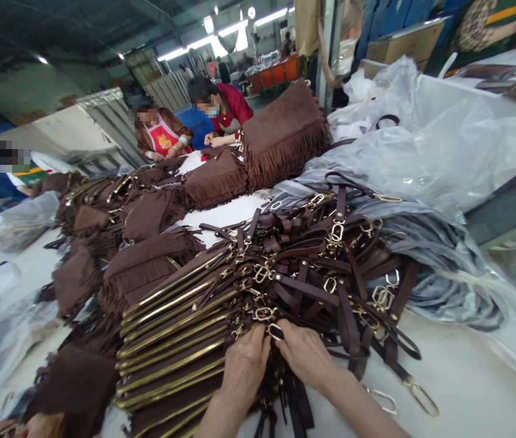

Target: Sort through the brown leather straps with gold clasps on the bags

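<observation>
My left hand (245, 360) and my right hand (304, 351) meet at the right end of a row of brown zipped pouches (171, 356) with gold zips. The fingers of my right hand are closed on a gold metal clasp (275, 331). My left hand pinches beside it at the pouch ends; what lies between its fingers is hidden. Just beyond my fingertips is another gold clasp (264, 313). To the right, dark brown leather wrist straps (303, 287) with gold clasps lie in a tangled pile.
Fringed brown bags (285, 134) and smaller pouches (148, 261) cover the table's left and far side. Bundled grey straps (449, 274) and clear plastic (422, 146) lie right. Another person's hand (41, 426) is at lower left. Two co-workers (162, 131) work across the table.
</observation>
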The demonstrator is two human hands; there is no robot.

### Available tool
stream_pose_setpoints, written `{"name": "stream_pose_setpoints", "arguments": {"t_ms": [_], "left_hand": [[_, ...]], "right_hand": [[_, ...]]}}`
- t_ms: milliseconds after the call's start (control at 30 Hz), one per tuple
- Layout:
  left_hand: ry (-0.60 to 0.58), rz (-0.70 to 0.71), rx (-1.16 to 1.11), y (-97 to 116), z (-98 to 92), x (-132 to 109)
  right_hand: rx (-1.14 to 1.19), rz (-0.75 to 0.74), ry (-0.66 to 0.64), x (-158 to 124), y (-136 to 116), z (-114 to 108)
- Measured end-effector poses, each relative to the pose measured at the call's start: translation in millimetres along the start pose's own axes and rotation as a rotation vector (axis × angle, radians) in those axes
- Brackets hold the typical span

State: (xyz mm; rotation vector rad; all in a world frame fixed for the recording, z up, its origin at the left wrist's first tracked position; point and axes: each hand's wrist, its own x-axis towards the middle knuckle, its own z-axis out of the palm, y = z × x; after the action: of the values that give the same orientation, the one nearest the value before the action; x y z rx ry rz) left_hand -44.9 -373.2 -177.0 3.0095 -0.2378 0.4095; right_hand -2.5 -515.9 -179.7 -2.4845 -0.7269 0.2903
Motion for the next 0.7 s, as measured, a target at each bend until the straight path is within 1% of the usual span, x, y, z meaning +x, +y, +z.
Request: {"name": "stream_pose_setpoints", "arguments": {"t_ms": [100, 167, 233, 267, 300, 333, 400, 533, 600, 633, 700], "left_hand": [[0.195, 0.183, -0.006, -2, -3.7, -22], [0.292, 0.305, -0.013, -4, -3.5, -40], [0.358, 0.418, -0.044, -5, 0.3, -56], [0.375, 0.458, -0.056, -6, 3.0, -62], [0.389, 0.466, -0.066, -7, 5.7, -67], [0.403, 0.444, -0.075, -8, 7.8, -71], [0.422, 0.356, -0.106, -12, 9.5, -75], [0.428, 0.166, -0.173, -26, 4.7, -79], [0.457, 0.076, -0.199, -33, 3.6, -80], [0.476, 0.044, -0.201, -36, 4.1, -80], [0.484, 0.022, -0.174, -37, 6.9, -78]], "right_hand": [[0.128, 0.017, -0.024, 9, -4, -23], [0.173, 0.035, -0.021, 17, -10, -34], [0.193, 0.053, -0.015, 24, -17, -42], [0.196, 0.057, -0.014, 27, -20, -45], [0.202, 0.062, -0.015, 30, -22, -48], [0.207, 0.066, -0.017, 32, -24, -50], [0.213, 0.073, -0.019, 36, -28, -53], [0.216, 0.083, -0.009, 40, -35, -55], [0.216, 0.094, -0.004, 41, -39, -55], [0.214, 0.1, -0.002, 42, -41, -55], [0.209, 0.108, 0.004, 43, -44, -54]]}}
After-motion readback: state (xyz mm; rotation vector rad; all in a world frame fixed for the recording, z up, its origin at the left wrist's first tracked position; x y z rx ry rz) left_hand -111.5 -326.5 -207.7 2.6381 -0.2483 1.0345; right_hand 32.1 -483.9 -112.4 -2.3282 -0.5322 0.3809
